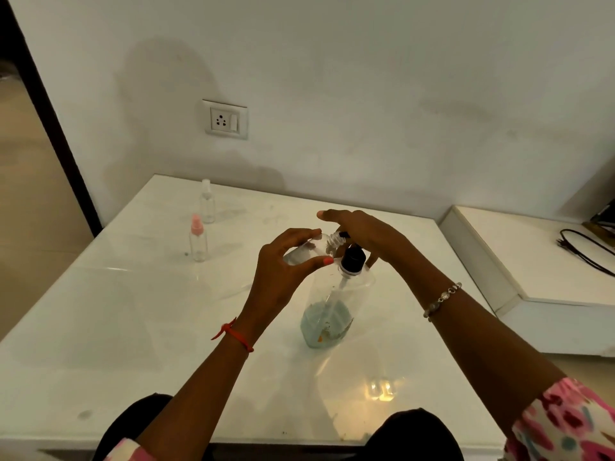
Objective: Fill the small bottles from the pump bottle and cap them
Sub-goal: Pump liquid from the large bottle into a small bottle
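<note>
Evidently the left hand [286, 261] grips a small uncapped bottle [311, 249] tilted so its mouth meets the spout, while the right hand [359, 232] lies flat on the pump bottle [332, 307] head, holding nothing, ready to press liquid across.

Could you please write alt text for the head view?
A left hand tilts a small clear bottle to the black nozzle of a pump bottle while the right hand rests on the pump. Two capped small bottles stand at the left of the white table.
</note>
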